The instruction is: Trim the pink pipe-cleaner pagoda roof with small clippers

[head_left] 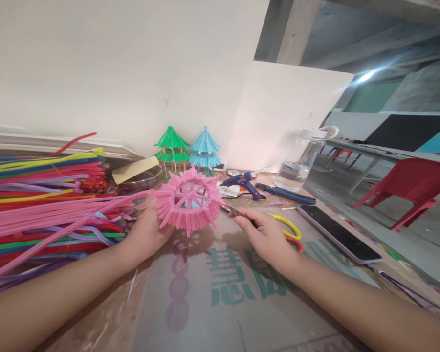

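My left hand [148,232] is closed on the left side of a round pink pipe-cleaner piece [165,208], raised above the table. The piece has a spoked opening and a fringe of short stubs; it hides some of my fingertips. A long pink pipe cleaner [71,229] runs from it to the lower left. In my right hand [266,234] is a pair of scissors [291,226], gripped near the pivot, with yellow and red-orange handle loops behind the hand. The dark blade tips point left, close to the pink fringe; whether they touch it, I cannot tell.
Bundles of coloured pipe cleaners [40,168] lie at left. Behind stand a green pavilion [171,139] and a blue pavilion [204,142]. A glue gun [245,183], a water jug [297,161] and a phone [337,232] are at right. A printed plastic sheet [205,322] covers the tabletop.
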`<action>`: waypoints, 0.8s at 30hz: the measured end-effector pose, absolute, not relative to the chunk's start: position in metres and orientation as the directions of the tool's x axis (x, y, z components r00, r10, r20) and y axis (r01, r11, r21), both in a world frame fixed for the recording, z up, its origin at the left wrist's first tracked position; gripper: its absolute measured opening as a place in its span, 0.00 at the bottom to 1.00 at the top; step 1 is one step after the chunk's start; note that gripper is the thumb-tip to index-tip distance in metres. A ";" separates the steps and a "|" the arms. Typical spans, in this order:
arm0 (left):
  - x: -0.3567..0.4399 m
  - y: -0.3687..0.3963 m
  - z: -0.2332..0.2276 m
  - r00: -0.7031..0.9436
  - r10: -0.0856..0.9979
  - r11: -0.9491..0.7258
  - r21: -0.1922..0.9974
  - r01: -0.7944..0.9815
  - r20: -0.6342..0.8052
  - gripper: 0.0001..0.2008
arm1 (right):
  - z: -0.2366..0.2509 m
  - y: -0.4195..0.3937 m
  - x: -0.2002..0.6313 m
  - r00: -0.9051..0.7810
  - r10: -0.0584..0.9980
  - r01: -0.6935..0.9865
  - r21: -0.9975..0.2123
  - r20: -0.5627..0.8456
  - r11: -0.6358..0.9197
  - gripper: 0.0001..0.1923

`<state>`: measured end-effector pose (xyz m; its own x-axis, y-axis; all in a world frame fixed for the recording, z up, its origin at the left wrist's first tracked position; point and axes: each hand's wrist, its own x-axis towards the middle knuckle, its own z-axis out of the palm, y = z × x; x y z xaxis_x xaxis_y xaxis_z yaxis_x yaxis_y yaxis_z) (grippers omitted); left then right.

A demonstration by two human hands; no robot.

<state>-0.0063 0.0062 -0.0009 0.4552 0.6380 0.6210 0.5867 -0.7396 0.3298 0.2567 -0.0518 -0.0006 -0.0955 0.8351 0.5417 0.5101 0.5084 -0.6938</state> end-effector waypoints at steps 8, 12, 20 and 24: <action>-0.003 0.002 0.006 0.460 0.583 -0.778 0.298 0.553 0.670 0.11 | 0.001 -0.053 0.256 -0.081 0.863 0.489 -0.735 0.498 0.470 0.14; -0.004 0.004 0.003 0.457 0.593 -0.769 0.297 0.566 0.664 0.11 | 0.000 -0.052 0.256 -0.082 0.866 0.482 -0.741 0.494 0.468 0.15; -0.006 0.007 -0.002 0.460 0.598 -0.761 0.284 0.584 0.656 0.12 | -0.001 -0.052 0.256 -0.078 0.859 0.487 -0.733 0.506 0.476 0.15; -0.004 0.005 0.002 0.465 0.586 -0.771 0.280 0.571 0.664 0.13 | -0.001 -0.051 0.256 -0.048 0.870 0.476 -0.754 0.491 0.452 0.15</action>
<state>-0.0041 0.0050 0.0015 0.4651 0.5856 0.6639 0.5713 -0.7714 0.2802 0.2559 -0.0512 -0.0013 -0.0478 0.8697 0.4913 0.4761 0.4522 -0.7542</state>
